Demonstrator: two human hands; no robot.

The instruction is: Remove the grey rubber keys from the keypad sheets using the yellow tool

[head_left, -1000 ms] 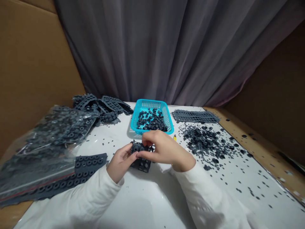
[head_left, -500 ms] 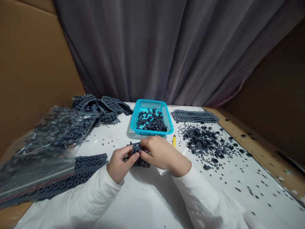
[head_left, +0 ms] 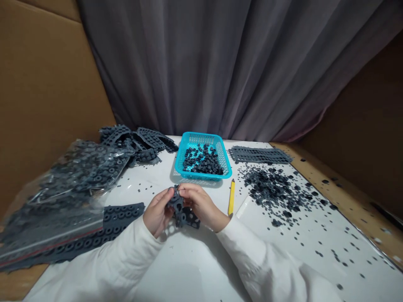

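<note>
The dark ring-studded strip [head_left: 179,208], held on the near side of the turquoise basket [head_left: 201,175], has been turned more upright and is now pinched near its top by left hand [head_left: 158,212] and right hand [head_left: 203,205], seemingly better steadied

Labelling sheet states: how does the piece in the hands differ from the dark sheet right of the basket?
The held piece is bent, while the far sheet lies mostly flat.
Left hand and right hand grip the held piece; neither touches the far sheet.
Both are dark grey with holes.
</note>
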